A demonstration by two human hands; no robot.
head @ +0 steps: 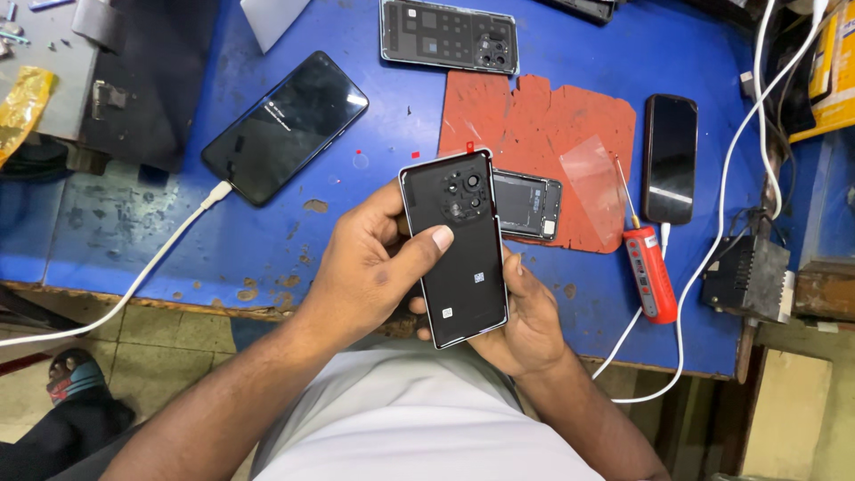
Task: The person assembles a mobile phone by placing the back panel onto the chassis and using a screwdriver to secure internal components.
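Blue and badly scuffed, the workbench [223,249] fills the view, with tiled floor showing below its near edge. Nearest the camera, both hands hold a black phone [459,245] back side up, just above that near edge. The left hand [365,272] wraps the phone's left edge, its thumb laid across the back cover. The right hand [525,321] cups the lower right corner from beneath, fingers closed around the edge. The phone's round camera cluster points away from the person.

Just behind the held phone, a small opened phone body [527,205] lies on a red mat [534,116], partly hidden by the phone. A clear plastic film [592,169] rests on the mat's right part. Right of the mat lies a red-handled screwdriver [648,272], tip toward the far side, and beyond it a dark phone [670,158] lies screen up. White cables [712,240] loop along the bench's right side past a dark metal block [746,278].

To the left, another phone [285,126] lies screen up at an angle with a white cable [134,285] plugged into its lower end. Farthest off, a transparent back cover [448,34] lies near the bench's far edge.
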